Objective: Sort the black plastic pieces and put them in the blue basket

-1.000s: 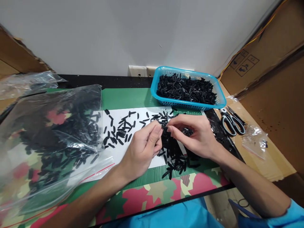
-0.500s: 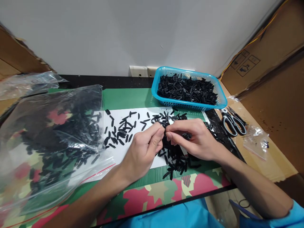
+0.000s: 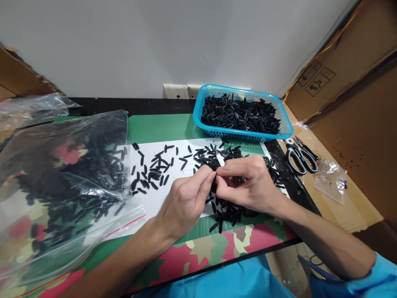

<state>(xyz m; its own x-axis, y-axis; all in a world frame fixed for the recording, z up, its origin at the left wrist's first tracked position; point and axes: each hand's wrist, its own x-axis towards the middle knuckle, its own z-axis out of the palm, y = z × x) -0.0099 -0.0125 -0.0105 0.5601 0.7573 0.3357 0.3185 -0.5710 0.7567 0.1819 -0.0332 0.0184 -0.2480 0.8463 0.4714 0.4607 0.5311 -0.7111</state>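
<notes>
My left hand [image 3: 186, 200] and my right hand [image 3: 246, 184] meet fingertip to fingertip over a white sheet [image 3: 173, 182]. Pinched between the two hands is a small black plastic piece [image 3: 215, 176], mostly hidden by the fingers. Under and around the hands lies a loose heap of the same black pieces [image 3: 228, 207]. More of them are scattered on the sheet to the left [image 3: 151, 169].
A blue basket [image 3: 198, 118] full of black pieces stands at the back right. A large clear bag [image 3: 58, 182] of black pieces covers the left side. Scissors [image 3: 299, 155] and a small clear bag [image 3: 330, 180] lie on cardboard at the right. Cardboard boxes flank the table.
Both hands have drawn closer together and slightly nearer to me, fingertips now pressed together. The view has shifted a little to the right.
</notes>
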